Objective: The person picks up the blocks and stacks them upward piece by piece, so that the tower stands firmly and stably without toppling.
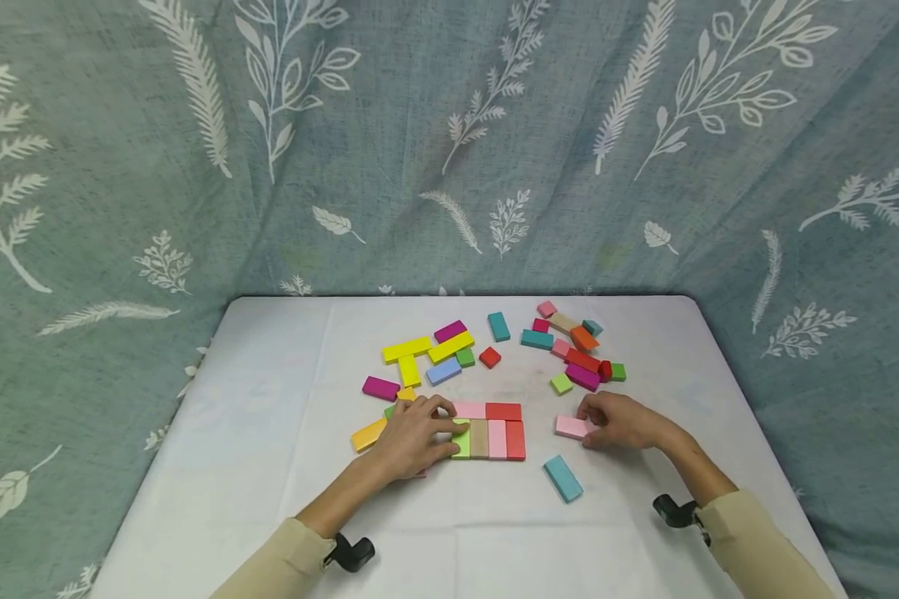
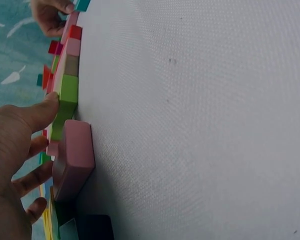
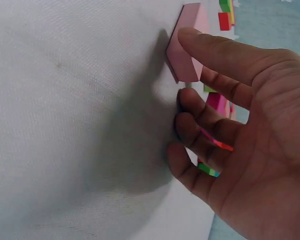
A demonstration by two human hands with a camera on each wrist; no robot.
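Note:
In the head view, a flat rectangle of wooden blocks lies mid-table: a pink block (image 1: 469,410) and a red block (image 1: 504,412) along the back, then upright light green (image 1: 460,445), tan (image 1: 479,439), pink (image 1: 497,439) and red (image 1: 515,440) ones in front. My left hand (image 1: 415,437) touches the light green block at the left end with thumb and index fingertips, its other fingers spread. Under that hand stands another pink block (image 2: 80,150), mostly hidden from the head view. To the right, my right hand (image 1: 622,420) pinches a loose pink block (image 1: 570,427) by its right end.
A teal block (image 1: 563,479) lies in front, between the rectangle and my right hand. Behind left are several yellow blocks (image 1: 407,349), with purple, blue and green ones. Another cluster, including a red block (image 1: 583,359), lies behind right. The white table (image 1: 270,466) meets a patterned curtain (image 1: 389,166).

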